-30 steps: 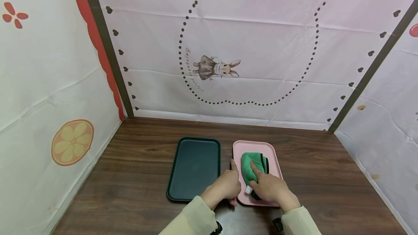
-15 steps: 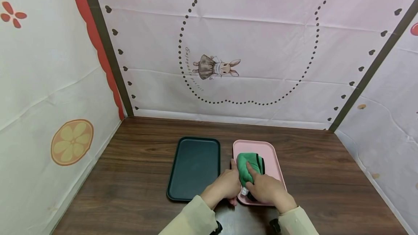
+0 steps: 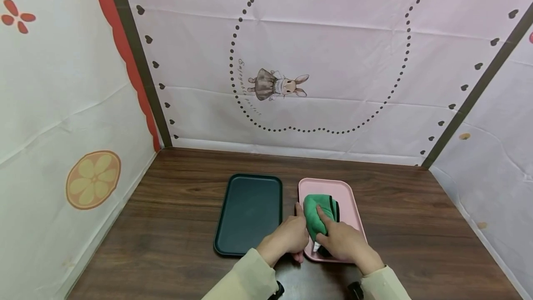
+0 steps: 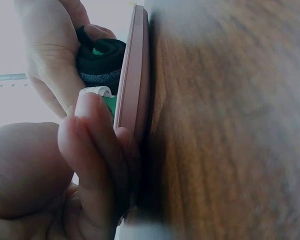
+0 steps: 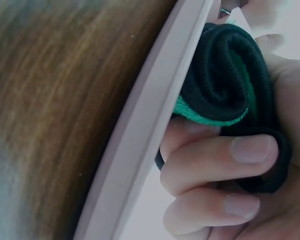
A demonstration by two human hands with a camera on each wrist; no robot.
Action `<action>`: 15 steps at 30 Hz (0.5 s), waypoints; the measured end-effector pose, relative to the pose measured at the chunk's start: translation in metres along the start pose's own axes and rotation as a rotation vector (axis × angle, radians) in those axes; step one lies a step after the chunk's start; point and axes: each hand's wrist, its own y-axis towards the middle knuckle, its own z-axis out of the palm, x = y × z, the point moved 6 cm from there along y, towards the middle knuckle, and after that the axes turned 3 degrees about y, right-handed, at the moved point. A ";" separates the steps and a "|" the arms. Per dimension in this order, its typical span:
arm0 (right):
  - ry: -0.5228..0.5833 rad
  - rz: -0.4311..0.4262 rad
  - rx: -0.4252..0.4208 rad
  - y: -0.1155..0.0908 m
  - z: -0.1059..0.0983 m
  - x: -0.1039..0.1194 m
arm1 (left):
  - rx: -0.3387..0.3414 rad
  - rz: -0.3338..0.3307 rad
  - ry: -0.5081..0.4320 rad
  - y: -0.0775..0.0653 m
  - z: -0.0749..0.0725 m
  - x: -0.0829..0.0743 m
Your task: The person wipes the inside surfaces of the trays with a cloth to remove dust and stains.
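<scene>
A folded green cloth point(image 3: 315, 214) with black edging and a white tag point(image 3: 316, 246) lies on the pink tray point(image 3: 351, 207). My right hand point(image 3: 343, 240) grips its near right part, the index finger stretched over the top. In the right wrist view, other fingers point(image 5: 215, 160) curl round the rolled black edge point(image 5: 217, 75). My left hand point(image 3: 291, 234) rests at the tray's left side, its index finger pointing forward along the rim. Seen from the left wrist, fingertips come right up to the pink tray wall point(image 4: 132, 75).
Left of the pink tray, a dark green tray point(image 3: 250, 214) lies flat on the brown wooden table point(image 3: 179, 216). Printed white and pink cloth walls point(image 3: 341, 73) enclose the table at the back and both sides. Dark bands show at both wrists.
The cloth and my right hand have shifted a little to the left on the pink tray. My left hand stays at the tray's left rim. The head view has moved slightly.
</scene>
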 end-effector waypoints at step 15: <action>-0.007 -0.031 -0.095 -0.001 -0.009 -0.007 | -0.004 0.009 -0.008 -0.003 -0.001 -0.002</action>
